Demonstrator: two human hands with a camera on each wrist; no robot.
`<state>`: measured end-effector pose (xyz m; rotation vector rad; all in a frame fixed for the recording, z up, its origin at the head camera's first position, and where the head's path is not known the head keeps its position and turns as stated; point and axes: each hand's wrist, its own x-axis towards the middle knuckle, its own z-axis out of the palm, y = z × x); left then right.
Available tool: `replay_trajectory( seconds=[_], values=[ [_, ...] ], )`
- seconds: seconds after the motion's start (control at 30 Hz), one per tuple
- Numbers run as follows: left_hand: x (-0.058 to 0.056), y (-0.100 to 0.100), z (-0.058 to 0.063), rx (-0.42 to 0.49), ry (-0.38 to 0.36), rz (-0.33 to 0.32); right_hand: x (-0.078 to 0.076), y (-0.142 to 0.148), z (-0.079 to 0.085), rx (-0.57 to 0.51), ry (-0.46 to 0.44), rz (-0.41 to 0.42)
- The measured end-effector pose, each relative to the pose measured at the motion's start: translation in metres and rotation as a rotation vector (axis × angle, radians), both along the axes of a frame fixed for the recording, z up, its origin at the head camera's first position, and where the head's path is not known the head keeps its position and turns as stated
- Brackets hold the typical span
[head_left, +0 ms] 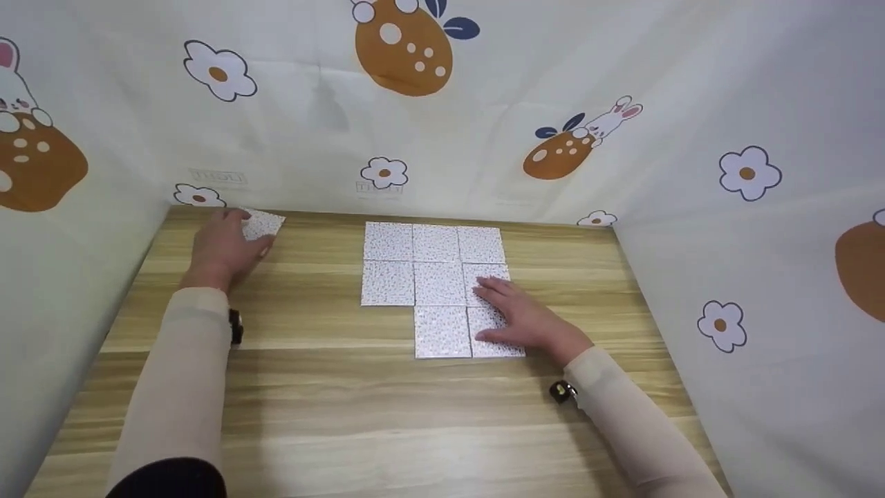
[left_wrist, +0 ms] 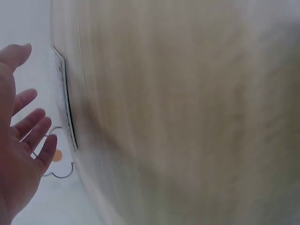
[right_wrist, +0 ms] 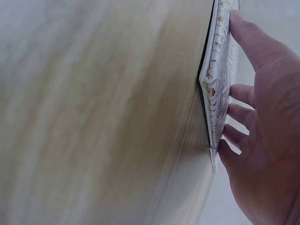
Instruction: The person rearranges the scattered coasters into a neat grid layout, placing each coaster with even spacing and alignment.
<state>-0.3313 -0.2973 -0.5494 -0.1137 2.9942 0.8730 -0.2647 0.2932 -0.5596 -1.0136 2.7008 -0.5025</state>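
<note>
At the back left, my left hand hovers over a thin white speckled square tile. In the left wrist view the fingers are spread, with a gap between them and the tile, which lies flat. My right hand rests on the right side of a block of several matching tiles, laid edge to edge in three rows. The right wrist view shows the thumb and fingertips touching the top of the tiles. Part of the two rightmost lower tiles is hidden under this hand.
A wood-grain tabletop carries the tiles. White sheets printed with flowers, rabbits and orange shapes stand along the back and both sides. Each wrist wears a small black device, such as the one on the right.
</note>
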Motion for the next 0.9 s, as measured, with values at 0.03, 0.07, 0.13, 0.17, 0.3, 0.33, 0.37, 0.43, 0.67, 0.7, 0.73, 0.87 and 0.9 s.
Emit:
replay_trajectory(
  seconds=[0.03, 0.07, 0.13, 0.17, 0.3, 0.33, 0.37, 0.43, 0.67, 0.7, 0.73, 0.87, 0.9],
  values=[
    [-0.0005, -0.0014, 0.0003, -0.011, -0.008, 0.007, 0.0, -0.0002, 0.0002, 0.001, 0.0, 0.001],
    [-0.0012, -0.0023, 0.0002, -0.024, -0.012, 0.01, -0.0001, -0.0005, 0.0001, 0.0, 0.001, 0.003],
    [-0.0022, -0.0031, 0.0006, -0.055, -0.024, 0.012, -0.0002, -0.0008, -0.0003, 0.0, 0.005, 0.004],
    [-0.003, -0.0033, 0.0004, -0.066, -0.03, 0.014, -0.0002, -0.0011, -0.0003, 0.0, 0.004, 0.002],
    [-0.0055, -0.002, -0.0007, -0.108, -0.053, 0.015, 0.0002, -0.001, -0.0012, 0.004, -0.001, -0.01],
    [-0.0059, -0.0016, -0.0011, -0.108, -0.058, 0.017, 0.0005, -0.001, -0.0009, 0.005, -0.007, -0.014],
    [-0.006, -0.0013, -0.0015, -0.107, -0.059, 0.019, 0.0008, -0.001, -0.0007, 0.004, -0.012, -0.017],
    [-0.0059, -0.0015, -0.0027, -0.108, -0.063, 0.022, 0.0009, -0.001, -0.001, 0.002, -0.015, -0.018],
    [-0.0027, -0.0025, -0.0039, -0.128, -0.061, 0.039, -0.0015, -0.0004, -0.0035, 0.02, -0.011, -0.016],
    [-0.0025, -0.0025, -0.0038, -0.13, -0.06, 0.037, -0.0016, 0.0001, -0.0038, 0.023, -0.01, -0.018],
    [-0.0024, -0.0028, -0.0039, -0.134, -0.06, 0.035, -0.0016, 0.0007, -0.0039, 0.025, -0.009, -0.02],
    [-0.0047, -0.0051, -0.0067, -0.149, -0.068, 0.022, -0.0005, 0.0016, -0.0033, 0.023, -0.007, -0.022],
    [-0.0054, -0.0051, -0.007, -0.154, -0.072, 0.02, -0.0003, 0.0018, -0.0033, 0.019, -0.008, -0.021]
  ],
)
